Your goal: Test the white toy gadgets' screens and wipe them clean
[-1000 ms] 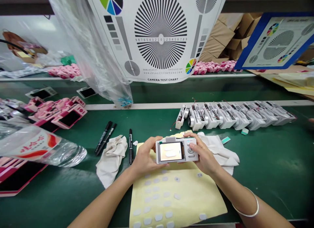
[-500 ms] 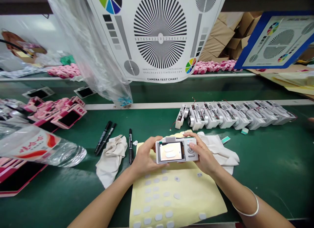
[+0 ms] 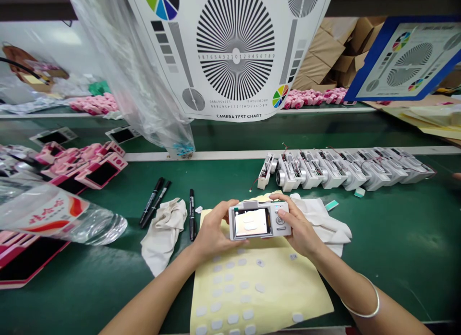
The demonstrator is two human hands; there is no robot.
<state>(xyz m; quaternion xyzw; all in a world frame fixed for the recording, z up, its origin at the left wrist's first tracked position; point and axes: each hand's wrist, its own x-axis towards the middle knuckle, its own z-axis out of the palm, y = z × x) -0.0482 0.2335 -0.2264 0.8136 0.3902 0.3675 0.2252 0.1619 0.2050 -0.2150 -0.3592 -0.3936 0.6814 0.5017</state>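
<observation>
My left hand and right hand pinch the two short ends of a silver-white compact camera, fingers curled firmly around its casing. I hold it just above a pale yellow backing sheet dotted with soft grey-white pads, its lit screen facing me. If my hold slackens, the smooth casing could slip and strike the green desk, scuffing the screen. To the right, a crumpled white cloth overlaps the sheet; to the left, another soft cloth lies near slim black markers. Farther off, a row of opened white camera bodies shows fine wires that my thin metal bangle could snag if I reach across carelessly.
</observation>
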